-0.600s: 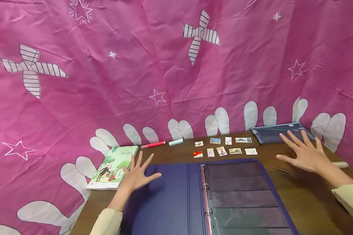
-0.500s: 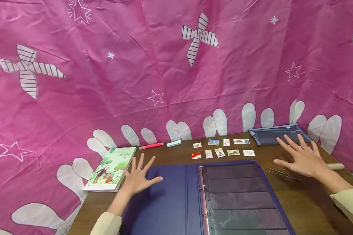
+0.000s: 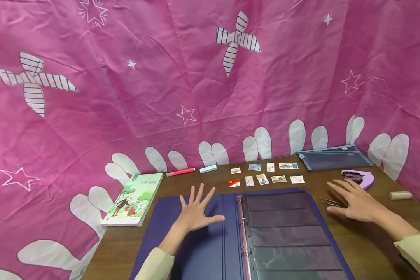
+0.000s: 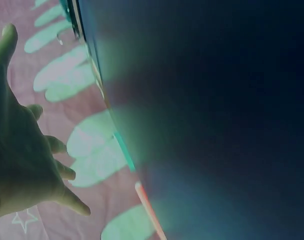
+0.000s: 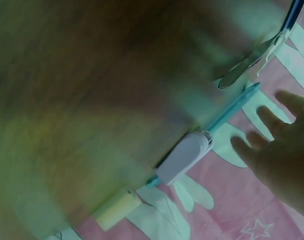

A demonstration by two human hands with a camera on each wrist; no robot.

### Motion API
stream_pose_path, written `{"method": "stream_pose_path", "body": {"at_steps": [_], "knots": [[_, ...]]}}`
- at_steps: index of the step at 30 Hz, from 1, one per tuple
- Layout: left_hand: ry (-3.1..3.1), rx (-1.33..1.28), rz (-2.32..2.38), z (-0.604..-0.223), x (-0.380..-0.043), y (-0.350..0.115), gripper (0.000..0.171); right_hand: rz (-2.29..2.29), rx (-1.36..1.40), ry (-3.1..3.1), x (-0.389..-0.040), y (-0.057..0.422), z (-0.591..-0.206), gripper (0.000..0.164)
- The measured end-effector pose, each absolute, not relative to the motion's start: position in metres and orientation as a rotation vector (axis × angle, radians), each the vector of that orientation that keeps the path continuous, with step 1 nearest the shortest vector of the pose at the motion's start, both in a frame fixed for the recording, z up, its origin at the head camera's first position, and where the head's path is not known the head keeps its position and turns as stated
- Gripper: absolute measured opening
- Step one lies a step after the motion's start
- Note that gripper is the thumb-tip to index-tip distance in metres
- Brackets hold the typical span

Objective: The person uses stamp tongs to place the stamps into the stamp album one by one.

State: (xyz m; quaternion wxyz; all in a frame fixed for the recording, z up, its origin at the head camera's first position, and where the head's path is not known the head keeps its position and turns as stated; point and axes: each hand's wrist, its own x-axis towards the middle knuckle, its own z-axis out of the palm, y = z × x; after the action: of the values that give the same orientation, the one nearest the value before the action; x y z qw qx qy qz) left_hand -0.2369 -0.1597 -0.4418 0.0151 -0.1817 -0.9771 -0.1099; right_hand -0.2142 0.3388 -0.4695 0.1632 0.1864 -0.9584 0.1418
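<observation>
My left hand point(image 3: 197, 212) has its fingers spread above the bare inside cover of the dark blue ring binder point(image 3: 210, 233). It holds nothing. In the left wrist view the same hand point(image 4: 22, 145) fills the left side. Beside the binder's right edge, my right hand point(image 3: 357, 200) extends with separated fingers and overlaps part of the metal tweezers point(image 3: 330, 202). A purple stapler point(image 3: 365, 179) lies just beyond it. In the right wrist view the tweezers point(image 5: 244, 67) lie ahead of the fingertips. Clear pocket strips form the binder's page point(image 3: 287, 221). Two rows of small stamps point(image 3: 262, 179) lie behind the binder.
A green picture book point(image 3: 133, 200) lies at left. A red marker point(image 3: 181, 172) and pale blue stick-like block point(image 3: 208, 168) sit near the back edge. A grey zip pouch point(image 3: 334, 157) and cream cylinder point(image 3: 400, 195) are at right. A pink patterned cloth point(image 3: 168, 85) hangs behind the table.
My left hand has shifted right, from beside the book to over the binder cover. My right hand has come lower and nearer the tweezers, uncovering the stapler and pouch.
</observation>
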Motion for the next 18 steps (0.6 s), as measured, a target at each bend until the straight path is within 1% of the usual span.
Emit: {"method": "stream_pose_path", "body": {"at_steps": [10,12,18], "knots": [[-3.115,-0.777,-0.616,-0.447,-0.246,-0.118,0.098,0.387,0.628,-2.758,-0.224,0.348,-0.482,0.026],[-3.125,-0.786,-0.612,-0.448,-0.248,-0.114,0.099,0.433,0.644,-2.75,-0.226,0.348,-0.482,0.02],[-3.154,-0.826,-0.564,-0.455,-0.251,-0.102,0.101,0.55,0.621,-2.811,-0.228,0.347,-0.481,0.017]]}}
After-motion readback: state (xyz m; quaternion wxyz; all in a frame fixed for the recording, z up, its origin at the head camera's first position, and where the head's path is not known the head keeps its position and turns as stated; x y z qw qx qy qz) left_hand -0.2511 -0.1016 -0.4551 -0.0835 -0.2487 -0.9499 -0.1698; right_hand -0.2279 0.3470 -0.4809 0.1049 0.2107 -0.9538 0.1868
